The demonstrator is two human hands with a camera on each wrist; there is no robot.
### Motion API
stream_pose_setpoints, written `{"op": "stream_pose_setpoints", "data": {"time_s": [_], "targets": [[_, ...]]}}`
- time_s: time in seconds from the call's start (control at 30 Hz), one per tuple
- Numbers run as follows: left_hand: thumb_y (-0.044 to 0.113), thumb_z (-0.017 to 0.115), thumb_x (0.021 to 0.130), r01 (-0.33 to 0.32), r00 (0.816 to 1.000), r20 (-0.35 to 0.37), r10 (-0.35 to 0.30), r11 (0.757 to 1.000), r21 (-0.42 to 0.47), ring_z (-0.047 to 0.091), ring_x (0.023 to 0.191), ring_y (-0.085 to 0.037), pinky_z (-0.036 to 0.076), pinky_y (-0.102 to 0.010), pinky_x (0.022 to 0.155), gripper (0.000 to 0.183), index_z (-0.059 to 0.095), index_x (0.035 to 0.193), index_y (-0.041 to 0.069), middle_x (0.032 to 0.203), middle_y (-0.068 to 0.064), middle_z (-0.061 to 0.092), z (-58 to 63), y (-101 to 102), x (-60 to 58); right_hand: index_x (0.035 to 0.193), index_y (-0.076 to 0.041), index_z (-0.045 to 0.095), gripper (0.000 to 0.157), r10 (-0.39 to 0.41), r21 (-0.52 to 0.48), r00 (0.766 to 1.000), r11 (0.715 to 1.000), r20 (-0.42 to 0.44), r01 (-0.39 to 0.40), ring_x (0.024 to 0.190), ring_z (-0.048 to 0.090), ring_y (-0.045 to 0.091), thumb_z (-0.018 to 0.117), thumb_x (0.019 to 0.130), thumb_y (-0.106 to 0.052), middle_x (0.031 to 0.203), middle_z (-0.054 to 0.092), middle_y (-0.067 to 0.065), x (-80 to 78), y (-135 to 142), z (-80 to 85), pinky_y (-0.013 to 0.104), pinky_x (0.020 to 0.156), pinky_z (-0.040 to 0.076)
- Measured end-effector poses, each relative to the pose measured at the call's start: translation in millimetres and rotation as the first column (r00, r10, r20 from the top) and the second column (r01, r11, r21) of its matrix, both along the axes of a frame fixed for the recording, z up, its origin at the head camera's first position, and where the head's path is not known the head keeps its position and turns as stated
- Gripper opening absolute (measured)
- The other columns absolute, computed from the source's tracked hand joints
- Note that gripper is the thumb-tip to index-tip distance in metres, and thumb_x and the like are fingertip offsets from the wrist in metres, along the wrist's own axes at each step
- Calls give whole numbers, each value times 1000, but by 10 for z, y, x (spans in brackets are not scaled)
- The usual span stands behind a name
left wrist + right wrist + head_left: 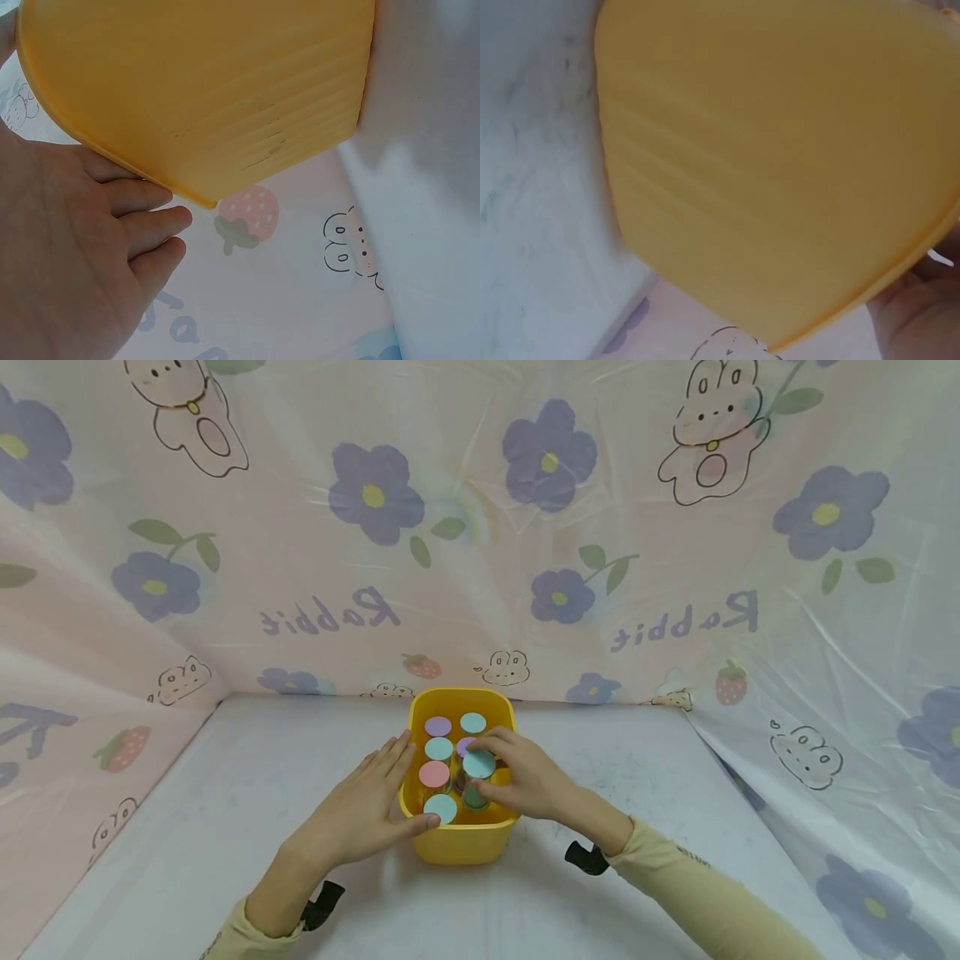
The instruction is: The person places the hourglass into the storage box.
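Note:
A yellow plastic bin holds several small round jars with coloured lids. My left hand lies along the bin's left rim with its fingers extended, thumb over the front corner near a light blue lid. In the left wrist view its fingers touch the rim from outside. My right hand reaches over the right rim and pinches a jar with a light blue lid between thumb and fingers. Below that lid is something dark green, partly hidden. In the right wrist view the bin's wall covers most of the hand.
Other jars in the bin have a pink lid, a purple lid and light blue lids. The bin stands on a white tabletop. A printed curtain with flowers and rabbits rises behind and at both sides.

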State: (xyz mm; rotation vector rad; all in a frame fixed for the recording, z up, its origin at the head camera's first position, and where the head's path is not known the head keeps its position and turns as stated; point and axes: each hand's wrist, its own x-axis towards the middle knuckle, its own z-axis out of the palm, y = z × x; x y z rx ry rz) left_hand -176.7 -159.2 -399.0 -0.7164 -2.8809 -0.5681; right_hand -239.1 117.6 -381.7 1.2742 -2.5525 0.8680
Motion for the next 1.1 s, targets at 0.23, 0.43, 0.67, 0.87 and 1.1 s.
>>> {"op": "stream_pose_setpoints", "data": {"time_s": [0.23, 0.43, 0.67, 0.87, 1.1], "targets": [[82, 49, 92, -6, 1000, 5, 6, 1000, -6, 16, 159, -35, 20, -55, 127, 112, 23, 164, 0, 174, -12, 11, 3, -9, 2, 124, -7, 70, 38, 31, 195, 999, 980, 44, -39, 104, 66, 20, 81, 89, -15, 127, 67, 8, -93, -47, 98, 32, 90, 61], [82, 47, 93, 4, 1000, -1, -4, 1000, 0, 18, 158, -37, 22, -56, 127, 111, 25, 163, -1, 173, -14, 14, -1, -8, -4, 125, -6, 71, 38, 42, 275, 996, 959, 80, -62, 99, 65, 19, 82, 90, -15, 130, 68, 9, -156, -103, 121, 24, 83, 60], [81, 47, 93, 5, 1000, 2, -5, 1000, 0, 18, 159, -36, 22, -57, 127, 110, 25, 163, -1, 173, -14, 15, -2, -8, -7, 125, -6, 72, 39, 74, 300, 994, 949, 83, -95, 93, 65, 17, 84, 89, -15, 125, 71, 5, -227, -121, 123, 18, 78, 57], [80, 47, 94, 5, 1000, 2, -5, 1000, -2, 18, 158, -37, 22, -56, 127, 110, 25, 163, -1, 173, -14, 14, 3, -3, -8, 123, -8, 74, 38, 97, 308, 992, 944, 85, -119, 92, 67, 16, 85, 88, -14, 118, 74, 2, -250, -130, 117, 27, 84, 61], [80, 48, 93, 8, 1000, 6, -8, 1000, 2, 17, 159, -37, 21, -56, 127, 110, 24, 163, -1, 174, -14, 14, -1, 0, -5, 123, -11, 76, 37, 115, 346, 989, 928, 95, -141, 86, 68, 16, 86, 88, -14, 109, 77, -2, -251, -147, 113, 21, 81, 59]]}}
